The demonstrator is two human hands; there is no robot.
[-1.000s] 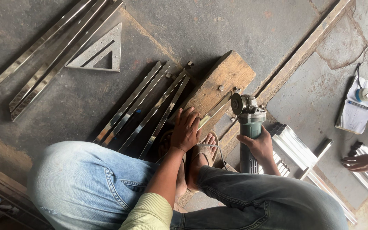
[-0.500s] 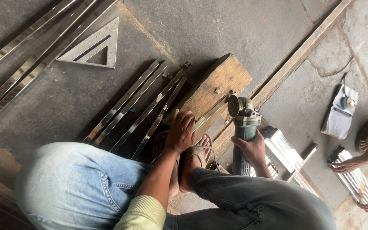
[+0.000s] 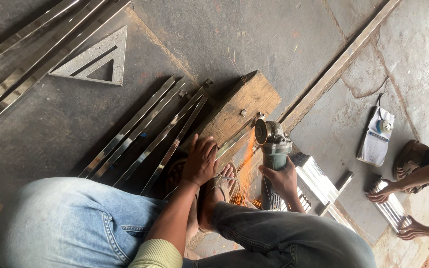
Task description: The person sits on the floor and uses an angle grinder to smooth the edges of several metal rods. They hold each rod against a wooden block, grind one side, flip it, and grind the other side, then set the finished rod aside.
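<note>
Orange sparks (image 3: 247, 164) now spray from the angle grinder (image 3: 273, 149), where 0.5 s ago none showed: the disc has met the steel bar (image 3: 234, 142) lying on the wooden block (image 3: 239, 106), so cutting appears under way. The right hand (image 3: 281, 179) has its fingers wrapped fully round the grinder's body. The left hand (image 3: 200, 161) lies flat, fingers spread, pressing the bar down near the sandalled foot (image 3: 219, 186). At far right on the floor lies a flat white packet (image 3: 376, 141) with blue edging; a co-worker's hands (image 3: 393, 206) handle shiny bars nearby
</note>
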